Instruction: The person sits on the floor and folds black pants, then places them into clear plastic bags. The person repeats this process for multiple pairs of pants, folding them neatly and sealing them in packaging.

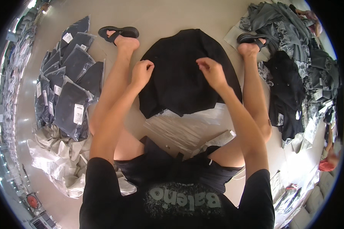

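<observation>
A black cloth garment [183, 76] lies spread on the floor between my legs. Its kind does not show, as no collar or sleeve stands out. My left hand [142, 73] is at its left edge, fingers closed in a pinch with the fingertips on the cloth. Over the garment's right half is my right hand [211, 71]. Its fingers are loosely curled, with a small gap between thumb and forefinger and no cloth seen in them. A clear plastic sheet or bags [187, 128] lie under the garment's near edge.
Several dark garments in clear bags [74, 103] are piled at left, beside crumpled whitish sheeting [61, 164]. Grey and black clothes [286, 84] with tags are heaped at right, near my sandalled foot [252, 40]. Part of another person [328, 162] shows at the far right.
</observation>
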